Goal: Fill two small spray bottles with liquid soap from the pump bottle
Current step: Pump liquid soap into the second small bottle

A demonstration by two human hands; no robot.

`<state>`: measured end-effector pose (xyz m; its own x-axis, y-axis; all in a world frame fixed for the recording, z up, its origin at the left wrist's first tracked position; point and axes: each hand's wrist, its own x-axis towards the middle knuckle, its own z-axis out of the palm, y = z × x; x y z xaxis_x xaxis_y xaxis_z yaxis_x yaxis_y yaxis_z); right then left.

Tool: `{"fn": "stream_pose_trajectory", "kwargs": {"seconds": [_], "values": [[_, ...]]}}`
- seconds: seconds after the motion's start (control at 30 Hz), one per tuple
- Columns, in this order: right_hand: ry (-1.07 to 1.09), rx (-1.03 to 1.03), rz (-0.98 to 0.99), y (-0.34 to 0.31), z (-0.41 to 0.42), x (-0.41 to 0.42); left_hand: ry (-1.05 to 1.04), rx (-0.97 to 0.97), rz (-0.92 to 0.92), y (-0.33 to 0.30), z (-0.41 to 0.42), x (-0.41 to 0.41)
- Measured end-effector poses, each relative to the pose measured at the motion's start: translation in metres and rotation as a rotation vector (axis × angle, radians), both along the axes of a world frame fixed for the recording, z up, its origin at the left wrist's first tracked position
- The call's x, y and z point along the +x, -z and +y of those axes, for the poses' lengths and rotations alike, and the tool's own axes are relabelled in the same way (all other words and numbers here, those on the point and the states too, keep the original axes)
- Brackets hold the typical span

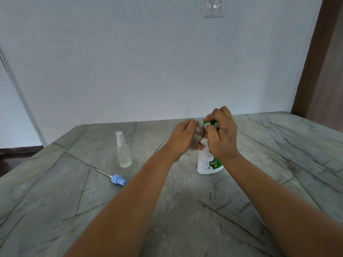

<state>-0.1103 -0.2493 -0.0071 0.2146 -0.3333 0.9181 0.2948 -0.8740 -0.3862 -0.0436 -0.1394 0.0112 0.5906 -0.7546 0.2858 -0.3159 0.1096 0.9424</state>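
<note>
While gripped, open spray bottle [197,136]: tilted, mouth toward green pump [209,122].

Pump bottle [208,165], white with green label, figure "99.99%" in white on a green shield, orange cross just beside it, small round emblem below, remaining print on label too small to read

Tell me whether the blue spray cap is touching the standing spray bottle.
Apart. The head view shows bare countertop between the blue spray cap and the standing spray bottle.
</note>
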Motion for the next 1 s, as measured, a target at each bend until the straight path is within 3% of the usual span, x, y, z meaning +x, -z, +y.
{"fn": "stream_pose_trajectory", "kwargs": {"seconds": [0.83,1.0], "values": [[-0.002,-0.131,-0.036,-0.0028,0.0046,-0.0038,-0.015,0.008,-0.014,-0.0006,0.0002,-0.0003],[-0.006,-0.051,-0.002,0.0005,-0.0009,-0.0012,-0.004,0.009,-0.002,-0.0009,0.0005,-0.0020]]}}
